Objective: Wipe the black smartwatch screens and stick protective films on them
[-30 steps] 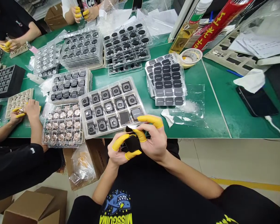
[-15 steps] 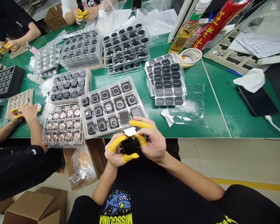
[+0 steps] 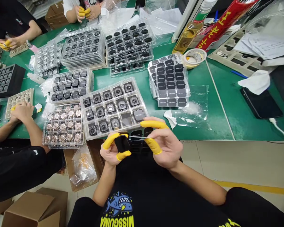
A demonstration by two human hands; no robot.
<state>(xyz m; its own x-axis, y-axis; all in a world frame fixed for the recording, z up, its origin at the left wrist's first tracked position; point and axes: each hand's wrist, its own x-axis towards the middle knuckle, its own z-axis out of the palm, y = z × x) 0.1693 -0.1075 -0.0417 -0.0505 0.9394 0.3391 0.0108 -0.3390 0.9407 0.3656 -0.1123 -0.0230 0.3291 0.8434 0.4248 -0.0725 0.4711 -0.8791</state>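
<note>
My left hand, with yellow finger cots, pinches a black square smartwatch by its edges, its dark screen turned up. My right hand, also in yellow cots, has its fingertips closed on one end of a thin pale strip. The strip is seen edge-on and reaches toward the watch; whether they touch I cannot tell. Below the strip, at the table's edge, lies a sheet of dark rounded stickers, partly hidden. Just beyond my hands a clear tray holds several watches, most with their backs up; one pocket has none.
Stacked trays of watch parts stand behind. Sticker sheets, a tape roll, an oil bottle and a phone lie to the right. Co-workers' hands work at left and at the far side.
My hands have drawn apart, the left moving left with the watch and the right moving right. The white piece over the watch now shows as a thin strip at my right fingertips.
</note>
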